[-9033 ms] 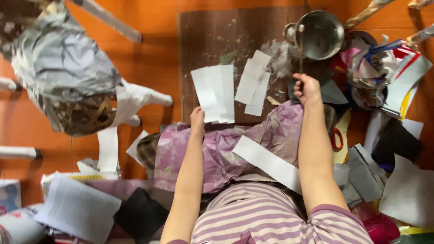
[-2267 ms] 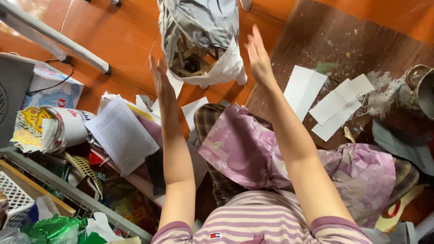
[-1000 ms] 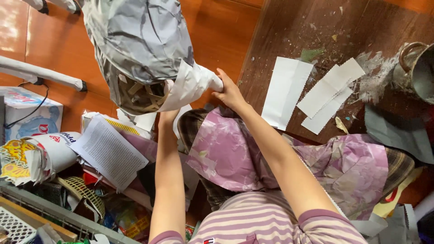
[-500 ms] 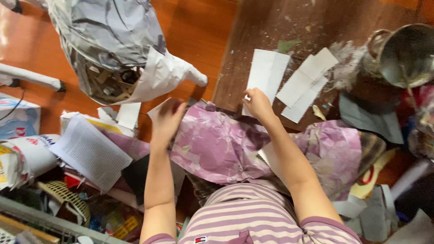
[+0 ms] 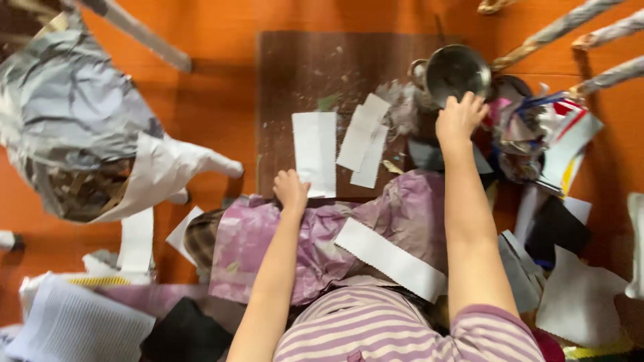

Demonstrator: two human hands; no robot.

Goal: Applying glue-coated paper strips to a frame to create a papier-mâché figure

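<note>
Reaching across a dark board (image 5: 295, 74) on an orange floor, a seated person stretches the right hand (image 5: 459, 117) to a metal pot (image 5: 457, 70), fingers loosely spread over its near rim. The left hand (image 5: 290, 189) rests curled at the board's near edge, touching the bottom of a white paper strip (image 5: 314, 153); whether it pinches the strip cannot be told. Two more strips (image 5: 362, 139) lie just beside it, nearer the pot. A purple cloth (image 5: 268, 248) covers the lap, with another strip (image 5: 389, 258) lying on it. A large paper-covered form (image 5: 80, 127) stands at left; scraps (image 5: 557, 134) crowd the right.
</note>
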